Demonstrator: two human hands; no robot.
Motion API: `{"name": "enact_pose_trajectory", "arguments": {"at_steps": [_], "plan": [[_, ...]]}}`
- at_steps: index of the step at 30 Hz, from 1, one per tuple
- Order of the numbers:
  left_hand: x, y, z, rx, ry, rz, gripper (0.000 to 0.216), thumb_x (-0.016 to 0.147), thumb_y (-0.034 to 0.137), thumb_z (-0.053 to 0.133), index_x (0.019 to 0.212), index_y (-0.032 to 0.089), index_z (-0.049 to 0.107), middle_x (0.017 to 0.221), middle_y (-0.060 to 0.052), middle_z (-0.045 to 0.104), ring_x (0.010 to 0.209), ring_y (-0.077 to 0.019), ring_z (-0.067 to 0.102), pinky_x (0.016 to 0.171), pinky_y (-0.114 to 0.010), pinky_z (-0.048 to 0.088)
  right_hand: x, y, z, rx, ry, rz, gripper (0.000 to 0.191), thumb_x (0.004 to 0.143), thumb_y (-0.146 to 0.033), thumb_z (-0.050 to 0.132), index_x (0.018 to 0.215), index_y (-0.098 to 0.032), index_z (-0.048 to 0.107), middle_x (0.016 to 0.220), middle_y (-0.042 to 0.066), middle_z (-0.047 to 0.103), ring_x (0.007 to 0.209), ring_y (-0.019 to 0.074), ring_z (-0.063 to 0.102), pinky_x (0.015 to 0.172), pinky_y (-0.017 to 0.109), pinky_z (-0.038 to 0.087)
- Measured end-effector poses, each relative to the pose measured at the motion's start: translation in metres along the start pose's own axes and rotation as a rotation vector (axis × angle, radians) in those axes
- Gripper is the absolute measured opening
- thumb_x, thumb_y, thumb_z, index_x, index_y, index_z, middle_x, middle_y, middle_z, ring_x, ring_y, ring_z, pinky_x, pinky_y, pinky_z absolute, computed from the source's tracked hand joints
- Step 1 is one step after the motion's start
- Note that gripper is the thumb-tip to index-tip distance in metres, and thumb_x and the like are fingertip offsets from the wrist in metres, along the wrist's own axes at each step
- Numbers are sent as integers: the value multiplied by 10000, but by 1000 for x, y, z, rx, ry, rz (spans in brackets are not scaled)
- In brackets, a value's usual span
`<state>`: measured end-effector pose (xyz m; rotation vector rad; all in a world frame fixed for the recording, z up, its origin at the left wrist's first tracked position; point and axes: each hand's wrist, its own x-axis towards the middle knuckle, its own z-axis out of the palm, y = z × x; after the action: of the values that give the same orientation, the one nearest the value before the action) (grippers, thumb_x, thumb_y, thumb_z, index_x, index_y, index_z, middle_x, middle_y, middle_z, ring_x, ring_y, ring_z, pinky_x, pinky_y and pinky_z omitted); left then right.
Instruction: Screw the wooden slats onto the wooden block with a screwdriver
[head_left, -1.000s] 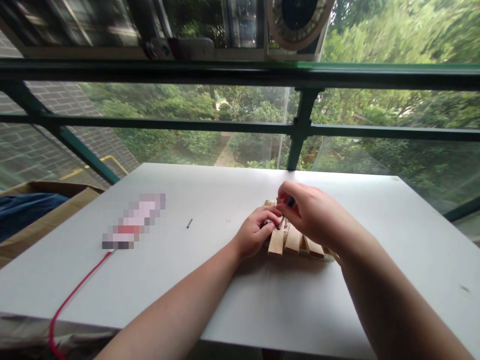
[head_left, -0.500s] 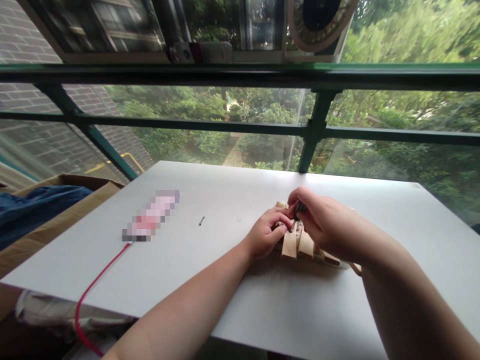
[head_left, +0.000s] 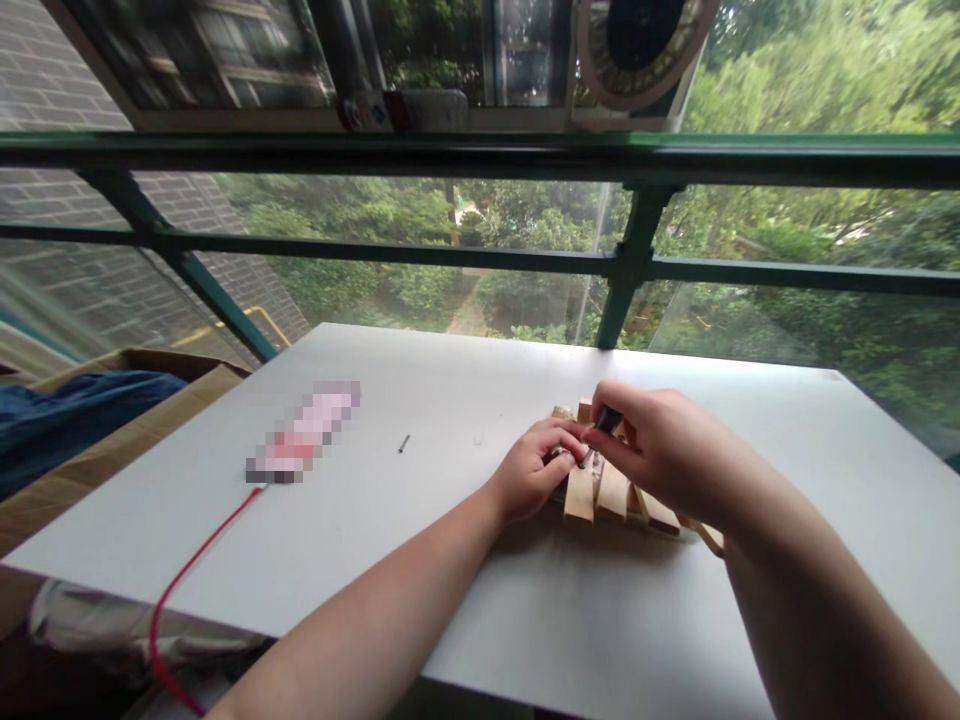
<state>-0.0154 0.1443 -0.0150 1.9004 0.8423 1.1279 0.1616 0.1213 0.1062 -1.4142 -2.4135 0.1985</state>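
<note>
A small piece of light wooden slats [head_left: 613,492] lies on the white table, right of the middle. My left hand [head_left: 536,465] rests at its left end, fingers curled over the first slat and thumb close to the index finger. My right hand [head_left: 637,430] is above the slats, wrapped round the dark handle of what looks like a screwdriver [head_left: 608,418]. The tool slants down toward my left fingertips, where a bit of metal shows. Whether my left fingers also pinch a small part there is hidden.
A small metal screw or pin [head_left: 404,443] lies on the white table [head_left: 360,560]. Left of it is a blurred-out pinkish device [head_left: 304,435] with a red cable [head_left: 187,560] running off the front edge. A cardboard box [head_left: 202,385] holding blue cloth stands left; a green railing [head_left: 420,250] runs behind.
My right hand has turned and shifted slightly right, so more of the dark handle and the slats show. My left hand stays in nearly the same place.
</note>
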Motion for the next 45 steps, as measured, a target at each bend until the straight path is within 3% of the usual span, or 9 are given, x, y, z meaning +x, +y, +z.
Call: {"name": "enact_pose_trajectory", "arguments": {"at_steps": [6, 13, 25, 29, 34, 45], "plan": [[0, 0, 1, -19, 9, -9, 228, 832, 151, 504, 984, 196, 668, 1167, -70, 605, 1136, -214, 533, 1045, -362, 386, 3, -1, 3, -25, 15, -11, 222, 834, -416, 527, 755, -236, 425, 591, -37, 526, 503, 118, 414, 488, 241, 263], [0, 1, 0, -20, 18, 12, 147, 821, 128, 505, 816, 178, 643, 1118, -73, 612, 1113, -211, 542, 1037, -373, 389, 4, 1, 8, 3, 47, 34, 133, 846, -341, 514, 954, -265, 524, 633, -27, 565, 553, 134, 478, 525, 243, 293], [0, 0, 1, -24, 9, 4, 152, 832, 138, 504, 874, 174, 646, 1132, -72, 599, 1114, -213, 535, 1032, -372, 390, 2, -3, 7, 99, -5, -82, 2, 836, -246, 490, 836, -244, 489, 686, -37, 562, 593, 118, 459, 538, 235, 309], [0, 0, 0, -25, 11, 10, 124, 824, 142, 516, 822, 173, 636, 1144, -71, 595, 1126, -221, 529, 1031, -378, 389, -3, -2, 1, 108, -53, -76, 183, 788, -187, 505, 957, -249, 477, 784, -26, 608, 646, 129, 503, 575, 240, 342], [0, 1, 0, -22, 10, -3, 124, 832, 160, 517, 816, 178, 638, 1153, -71, 589, 1140, -215, 524, 1036, -373, 389, -3, -1, 1, 121, -48, -43, 129, 855, -208, 445, 977, -242, 472, 839, 0, 632, 687, 142, 536, 620, 256, 368], [0, 3, 0, -25, 3, 2, 131, 832, 152, 498, 802, 182, 621, 1145, -61, 602, 1126, -209, 533, 1036, -379, 393, 0, 0, -2, 119, -16, -42, 68, 837, -258, 520, 901, -235, 524, 705, -19, 590, 574, 121, 469, 543, 238, 318]]}}
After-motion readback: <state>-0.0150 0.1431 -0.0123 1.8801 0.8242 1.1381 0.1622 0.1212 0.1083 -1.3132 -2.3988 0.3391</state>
